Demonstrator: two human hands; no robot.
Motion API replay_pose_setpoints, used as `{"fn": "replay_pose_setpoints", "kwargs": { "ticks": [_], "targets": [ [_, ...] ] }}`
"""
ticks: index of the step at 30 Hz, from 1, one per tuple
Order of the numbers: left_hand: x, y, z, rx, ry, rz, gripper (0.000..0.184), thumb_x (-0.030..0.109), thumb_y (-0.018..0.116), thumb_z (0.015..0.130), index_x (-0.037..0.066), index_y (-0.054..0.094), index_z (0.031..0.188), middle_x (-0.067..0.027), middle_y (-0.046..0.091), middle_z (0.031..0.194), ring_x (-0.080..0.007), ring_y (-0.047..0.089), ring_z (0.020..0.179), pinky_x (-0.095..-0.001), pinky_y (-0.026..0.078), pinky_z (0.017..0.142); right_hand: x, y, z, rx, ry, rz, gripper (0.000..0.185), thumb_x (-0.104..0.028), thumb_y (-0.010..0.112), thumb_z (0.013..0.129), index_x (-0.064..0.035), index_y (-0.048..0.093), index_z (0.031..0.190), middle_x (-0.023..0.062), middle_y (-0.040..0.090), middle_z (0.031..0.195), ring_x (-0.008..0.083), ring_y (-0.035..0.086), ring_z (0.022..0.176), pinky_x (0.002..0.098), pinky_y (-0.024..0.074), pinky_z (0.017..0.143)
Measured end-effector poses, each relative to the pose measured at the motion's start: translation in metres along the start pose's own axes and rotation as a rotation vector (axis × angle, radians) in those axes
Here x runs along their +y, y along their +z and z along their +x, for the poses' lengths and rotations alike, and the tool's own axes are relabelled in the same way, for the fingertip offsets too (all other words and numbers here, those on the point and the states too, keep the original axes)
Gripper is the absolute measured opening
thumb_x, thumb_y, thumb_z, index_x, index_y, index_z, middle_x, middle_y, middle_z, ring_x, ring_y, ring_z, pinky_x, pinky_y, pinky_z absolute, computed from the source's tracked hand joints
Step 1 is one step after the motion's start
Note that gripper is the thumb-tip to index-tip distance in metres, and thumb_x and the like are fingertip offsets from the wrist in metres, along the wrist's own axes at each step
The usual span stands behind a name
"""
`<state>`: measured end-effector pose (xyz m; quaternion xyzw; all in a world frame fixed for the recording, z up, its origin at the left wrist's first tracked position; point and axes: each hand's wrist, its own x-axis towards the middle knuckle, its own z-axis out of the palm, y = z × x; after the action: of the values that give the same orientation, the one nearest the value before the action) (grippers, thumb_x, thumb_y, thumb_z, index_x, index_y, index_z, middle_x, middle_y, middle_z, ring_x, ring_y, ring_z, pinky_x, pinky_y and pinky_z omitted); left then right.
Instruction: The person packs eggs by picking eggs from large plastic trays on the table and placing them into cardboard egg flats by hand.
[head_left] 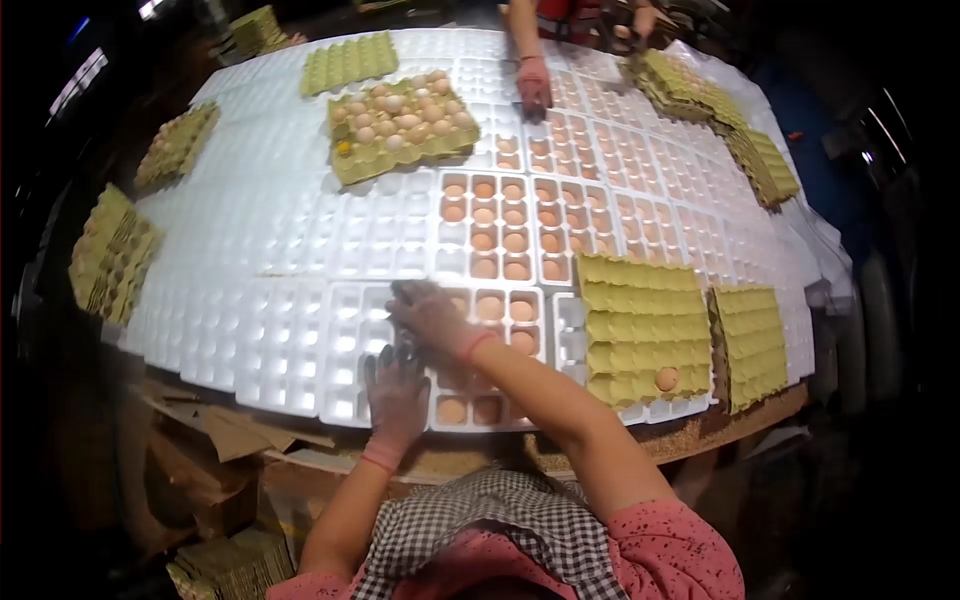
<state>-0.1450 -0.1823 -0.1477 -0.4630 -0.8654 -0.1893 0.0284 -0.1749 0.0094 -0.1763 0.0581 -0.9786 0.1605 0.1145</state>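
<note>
Thin gloves with dark fingertips and pink cuffs cover both hands. My left hand (397, 392) reaches over the vacant cells of a white foam egg tray (345, 350) near the table's front edge, its fingers stretched and apart. Just above and to the right, my right hand (432, 316) lies over the same tray, fingers pointing left and somewhat apart; its palm side is hidden. No egg shows in either hand. Brown eggs (490, 307) fill cells at the right of this tray, partly covered by my right forearm. A loose egg (666, 379) rests on an upturned yellow carton tray (645, 325).
A yellow carton tray of eggs (405, 122) with a yellow yolk-like spot stands farther back. Foam trays with eggs (485, 225) extend right. Across the table, another person's gloved hand (534, 88) reaches in. Carton stacks (112, 255) line the left edge; another carton (752, 340) lies right.
</note>
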Motion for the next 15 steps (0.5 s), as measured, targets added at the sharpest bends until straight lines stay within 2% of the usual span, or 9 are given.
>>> {"fn": "replay_pose_setpoints", "kwargs": {
  "ticks": [3,5,7,8,10,11,12,13,15],
  "targets": [
    [-0.009,0.006,-0.003,0.028,-0.019,-0.118,0.06,0.016,0.064,0.081,0.003,0.049,0.138,-0.0204,0.044,0.143,-0.0427,0.036,0.135,-0.0581,0.019,0.117,-0.005,-0.063,-0.039,0.175,0.112,0.172,0.05,-0.027,0.063,0.086,-0.0114,0.053,0.133,0.0189,0.049,0.137,0.0385,0.042,0.131,0.0503,0.0301,0.111],
    [-0.004,-0.001,-0.002,0.02,-0.026,-0.179,0.06,0.014,0.062,0.081,0.001,0.048,0.138,-0.0203,0.043,0.144,-0.0433,0.036,0.135,-0.0575,0.019,0.117,0.002,-0.13,-0.099,0.399,0.258,0.087,0.058,-0.018,0.063,0.083,-0.0114,0.047,0.139,0.0203,0.049,0.136,0.0399,0.042,0.13,0.0514,0.0315,0.11],
    [0.007,-0.015,0.008,0.103,0.033,-0.252,0.059,0.01,0.065,0.079,0.002,0.051,0.136,-0.0203,0.047,0.139,-0.0409,0.039,0.133,-0.0587,0.022,0.116,0.016,-0.18,-0.181,0.424,0.533,-0.115,0.066,-0.01,0.061,0.079,-0.0104,0.043,0.142,0.0215,0.047,0.138,0.0426,0.041,0.13,0.0531,0.0316,0.11],
    [0.011,-0.014,0.015,0.11,0.09,-0.328,0.061,0.008,0.062,0.079,-0.001,0.047,0.137,-0.0226,0.044,0.143,-0.0461,0.034,0.135,-0.0557,0.023,0.116,0.014,-0.2,-0.219,0.396,0.691,-0.256,0.071,-0.008,0.059,0.078,-0.0096,0.039,0.146,0.0239,0.042,0.143,0.0458,0.038,0.132,0.0547,0.0305,0.11],
    [0.045,-0.022,0.035,-0.015,0.016,-0.715,0.052,0.004,0.058,0.089,-0.002,0.045,0.139,-0.0207,0.049,0.138,-0.0349,0.049,0.126,-0.0433,0.041,0.105,0.026,-0.21,-0.308,0.118,0.885,-0.338,0.075,-0.01,0.059,0.079,-0.0106,0.033,0.15,0.0246,0.035,0.149,0.0478,0.035,0.135,0.0557,0.0277,0.112],
    [0.072,-0.028,0.051,-0.124,-0.05,-0.987,0.05,0.003,0.056,0.092,-0.001,0.044,0.141,-0.0192,0.051,0.135,-0.0302,0.055,0.12,-0.0387,0.046,0.099,0.03,-0.209,-0.341,-0.096,0.902,-0.362,0.074,-0.01,0.059,0.08,-0.0129,0.034,0.15,0.0218,0.038,0.148,0.0461,0.035,0.136,0.0556,0.0268,0.113],
    [0.09,-0.015,0.063,-0.267,-0.048,-1.045,0.05,0.003,0.055,0.094,0.001,0.042,0.143,-0.0173,0.053,0.131,-0.0259,0.058,0.112,-0.0356,0.049,0.094,0.033,-0.209,-0.364,-0.212,0.825,-0.327,0.068,-0.009,0.06,0.081,-0.0139,0.04,0.146,0.0193,0.046,0.142,0.0431,0.038,0.134,0.0544,0.0279,0.113],
    [0.105,0.0,0.07,-0.4,-0.054,-1.093,0.051,0.004,0.054,0.097,0.003,0.04,0.145,-0.0154,0.055,0.128,-0.0217,0.062,0.103,-0.0326,0.051,0.089,0.034,-0.212,-0.375,-0.23,0.828,-0.333,0.063,-0.01,0.06,0.081,-0.0138,0.044,0.142,0.0185,0.05,0.138,0.0421,0.041,0.131,0.0535,0.0291,0.113],
    [0.149,0.006,0.078,-0.396,0.149,-1.008,0.055,0.004,0.056,0.096,0.005,0.037,0.148,-0.0141,0.057,0.124,-0.0204,0.061,0.098,-0.0313,0.052,0.086,0.04,-0.219,-0.375,-0.17,0.788,-0.302,0.055,-0.01,0.064,0.081,-0.0128,0.052,0.134,0.0165,0.057,0.127,0.0392,0.05,0.121,0.0527,0.032,0.111]
  ]
}}
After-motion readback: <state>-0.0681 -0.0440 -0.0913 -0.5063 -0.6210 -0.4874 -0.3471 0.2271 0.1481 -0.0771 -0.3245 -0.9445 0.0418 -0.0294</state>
